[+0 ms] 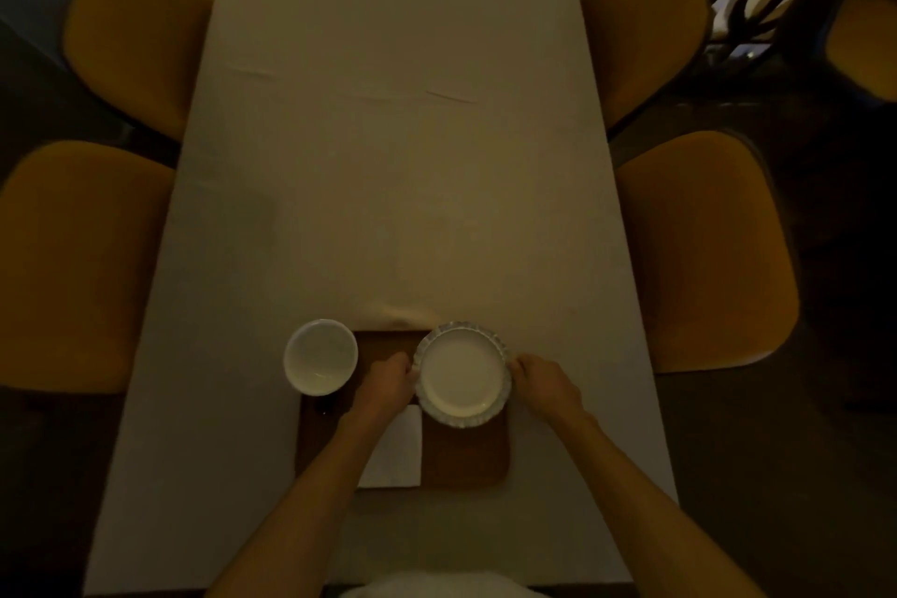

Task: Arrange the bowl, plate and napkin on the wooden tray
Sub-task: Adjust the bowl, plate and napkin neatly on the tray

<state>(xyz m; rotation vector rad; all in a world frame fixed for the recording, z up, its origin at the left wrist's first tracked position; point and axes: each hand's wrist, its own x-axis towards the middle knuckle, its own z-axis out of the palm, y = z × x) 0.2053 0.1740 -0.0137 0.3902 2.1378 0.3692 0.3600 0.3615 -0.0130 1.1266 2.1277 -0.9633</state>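
Observation:
A white plate (461, 374) with a fluted rim is over the far right part of the wooden tray (466, 456). My left hand (388, 381) grips its left rim and my right hand (541, 384) grips its right rim. Whether the plate rests on the tray or hangs just above it I cannot tell. A white bowl (320, 357) stands at the tray's far left corner, overlapping its edge. A white folded napkin (395, 452) lies on the tray's middle, partly under my left forearm.
The long table (388, 160) wears a pale cloth, with a small fold of cloth (403, 313) just beyond the tray. Yellow chairs (704, 253) stand along both sides. The room is dim.

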